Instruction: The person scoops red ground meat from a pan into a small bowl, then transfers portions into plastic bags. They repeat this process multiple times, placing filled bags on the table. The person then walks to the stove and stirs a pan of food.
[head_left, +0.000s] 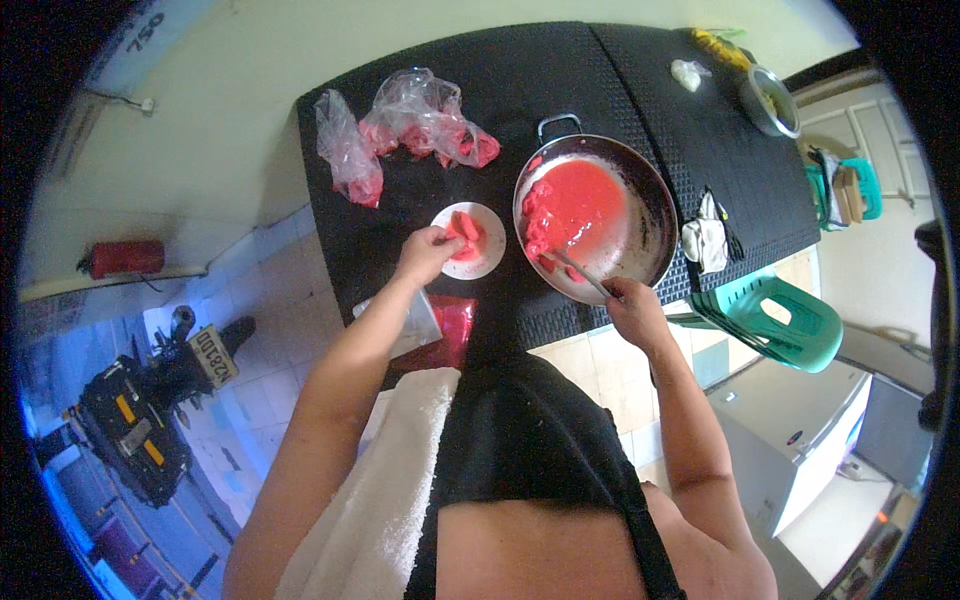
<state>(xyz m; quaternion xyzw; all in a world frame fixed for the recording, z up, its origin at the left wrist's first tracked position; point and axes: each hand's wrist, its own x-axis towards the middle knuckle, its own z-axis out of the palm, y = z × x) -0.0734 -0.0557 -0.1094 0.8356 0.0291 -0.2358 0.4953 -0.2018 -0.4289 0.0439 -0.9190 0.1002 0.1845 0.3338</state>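
Note:
My left hand (427, 253) is over a small white plate (491, 225), its fingertips pinched at one of the red food pieces (466, 227) lying there. In my right hand (636, 309) is the handle of a slim metal utensil (586, 274), which slants into a wide two-toned metal pan (634, 247). Its tip reaches wet red chunks (541, 217) heaped along the pan's left side; the tip's shape is hidden. Thin red liquid (589, 196) covers much of the pan's floor. The pan rests on a black woven-pattern table (495, 90), right of the plate.
Clear plastic bags (420, 109) with red contents lie behind the plate. A red packet (450, 330) sits at the front edge. To the right are white gloves (705, 238), a metal bowl (770, 101) and stacked green chairs (802, 322). A motorcycle (139, 427) stands left.

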